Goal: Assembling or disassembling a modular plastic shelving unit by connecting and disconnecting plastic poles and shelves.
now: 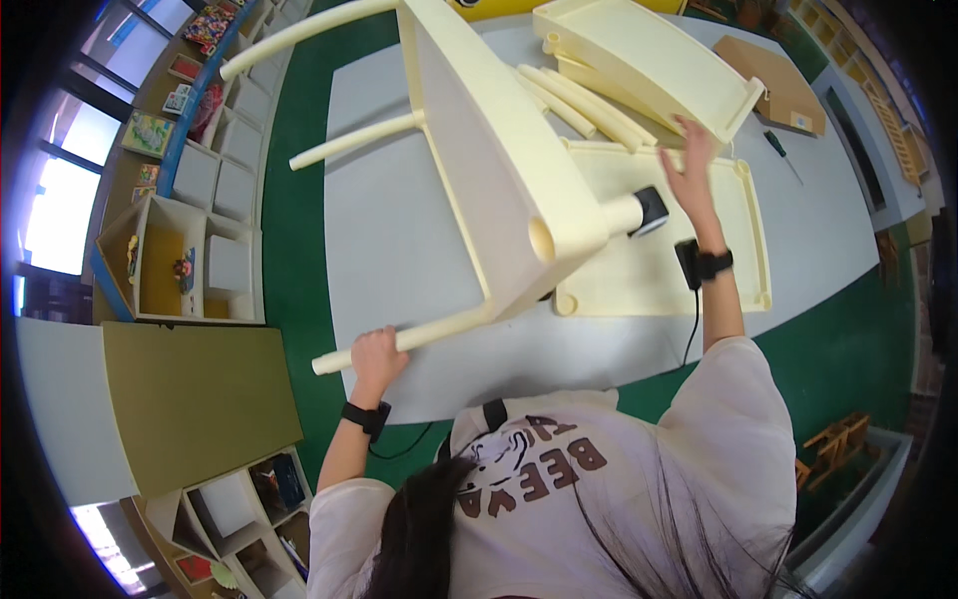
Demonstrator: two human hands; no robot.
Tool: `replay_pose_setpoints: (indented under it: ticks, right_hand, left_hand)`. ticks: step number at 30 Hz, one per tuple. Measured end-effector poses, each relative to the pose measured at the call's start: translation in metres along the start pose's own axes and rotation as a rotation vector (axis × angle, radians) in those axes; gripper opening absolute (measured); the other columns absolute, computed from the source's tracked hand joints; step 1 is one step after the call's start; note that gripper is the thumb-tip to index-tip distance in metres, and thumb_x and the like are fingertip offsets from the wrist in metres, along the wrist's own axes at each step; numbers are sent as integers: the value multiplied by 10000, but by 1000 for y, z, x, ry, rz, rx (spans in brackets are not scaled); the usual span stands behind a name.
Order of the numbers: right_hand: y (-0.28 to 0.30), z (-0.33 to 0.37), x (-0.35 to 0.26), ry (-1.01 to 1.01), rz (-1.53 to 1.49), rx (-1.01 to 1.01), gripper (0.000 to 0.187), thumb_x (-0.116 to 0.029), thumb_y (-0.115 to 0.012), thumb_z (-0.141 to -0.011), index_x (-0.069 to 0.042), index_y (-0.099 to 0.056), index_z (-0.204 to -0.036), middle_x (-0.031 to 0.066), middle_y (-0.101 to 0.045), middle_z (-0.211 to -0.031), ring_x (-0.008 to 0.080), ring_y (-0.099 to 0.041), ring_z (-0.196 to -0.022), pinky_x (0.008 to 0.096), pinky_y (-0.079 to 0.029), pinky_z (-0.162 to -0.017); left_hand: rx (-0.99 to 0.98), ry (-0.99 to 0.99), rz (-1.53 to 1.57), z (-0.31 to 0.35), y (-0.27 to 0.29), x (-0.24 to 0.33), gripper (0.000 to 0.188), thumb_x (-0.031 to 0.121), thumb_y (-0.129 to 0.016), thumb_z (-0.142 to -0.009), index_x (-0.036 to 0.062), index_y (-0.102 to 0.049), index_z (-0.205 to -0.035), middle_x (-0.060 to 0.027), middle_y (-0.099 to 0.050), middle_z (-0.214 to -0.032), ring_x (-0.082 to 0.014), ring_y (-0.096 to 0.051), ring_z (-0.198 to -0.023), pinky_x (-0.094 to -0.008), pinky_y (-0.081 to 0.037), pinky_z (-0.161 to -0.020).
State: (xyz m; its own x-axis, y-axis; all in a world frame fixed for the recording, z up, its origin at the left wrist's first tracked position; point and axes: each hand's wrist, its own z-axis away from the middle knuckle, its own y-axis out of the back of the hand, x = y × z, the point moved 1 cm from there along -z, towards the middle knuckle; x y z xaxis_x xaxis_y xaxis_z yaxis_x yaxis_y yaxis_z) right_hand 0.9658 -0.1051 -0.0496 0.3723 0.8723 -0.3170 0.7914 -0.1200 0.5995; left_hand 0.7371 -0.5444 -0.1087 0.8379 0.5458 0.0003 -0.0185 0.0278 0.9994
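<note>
A cream plastic shelf tray [479,170] stands on its side on the grey table, with several long tubes sticking out to the left. My left hand [375,361] is wrapped round the nearest tube [439,329], close to its free end. On the tray's right side a short stub carries a black caster [649,210]. My right hand [692,172] reaches past this caster with fingers apart and nothing held. It hovers over a flat cream tray [649,275], near the ends of several loose cream tubes [589,105].
Another cream tray [649,60] lies tilted at the far right, beside a flat cardboard box [773,85]. A green-handled screwdriver [776,145] rests on the grey table [384,240]. Low shelves [215,180] line the left wall. A cable hangs from each of my wrist devices.
</note>
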Motion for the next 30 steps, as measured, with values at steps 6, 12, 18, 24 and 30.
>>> replay_pose_setpoints:
  ticks: [6,12,18,24,30]
  right_hand:
    - [66,81,-97,-262,-386,-155,302,-59,-624,-667,-15,-502,-940,71,-491,-786,175,-471,-714,273,-387,-647]
    - [21,107,-181,-103,-649,-656,656,-293,-777,-534,-21,-486,-1056,125,-546,-988,243,-530,-883,310,-420,-756]
    - [2,86,-226,-377,-876,-371,703,-294,-779,-554,-8,-422,-1089,125,-584,-900,235,-575,-782,286,-445,-692]
    - [5,67,-249,-275,-706,-255,729,-309,-777,-534,-14,-387,-1075,144,-582,-830,254,-586,-729,328,-466,-620]
    - [-17,79,-243,-246,-539,-205,629,-191,-722,-553,24,-376,-1033,154,-565,-725,297,-580,-589,355,-470,-513]
  left_hand:
    - [1,31,5,12,34,8,84,100,-562,-530,40,-514,-566,-139,-541,-544,-313,-530,-501,-386,-426,-488]
    - [55,9,-1,16,60,10,95,124,-566,-561,51,-510,-540,-132,-524,-523,-318,-523,-492,-400,-414,-466]
    - [87,-23,100,25,73,16,105,153,-577,-567,56,-537,-564,-137,-532,-532,-315,-529,-501,-394,-419,-474]
    - [111,34,130,31,66,20,122,155,-591,-566,54,-523,-559,-130,-532,-529,-304,-535,-498,-387,-421,-468]
    - [168,-94,110,33,57,16,156,137,-605,-559,49,-486,-608,-122,-525,-552,-299,-525,-484,-385,-419,-456]
